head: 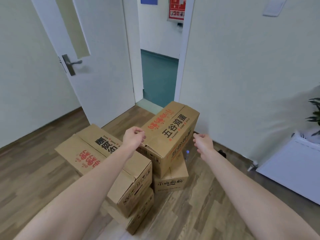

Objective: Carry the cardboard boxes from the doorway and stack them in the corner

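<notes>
Several brown cardboard boxes with red and black print stand on the wooden floor in front of the doorway (159,75), in two stacks of two. The right stack's top box (173,129) sits askew on its lower box (171,181). My left hand (134,139) is curled over that top box's near left edge. My right hand (203,142) hovers at its right side with loosely curled fingers, holding nothing. The left stack's top box (97,153) lies under my left forearm, on another box (140,212).
A white door (97,58) with a metal handle (71,64) stands open to the left of the boxes. A white wall runs along the right. A white cabinet (294,168) and a green plant (314,115) stand at the far right.
</notes>
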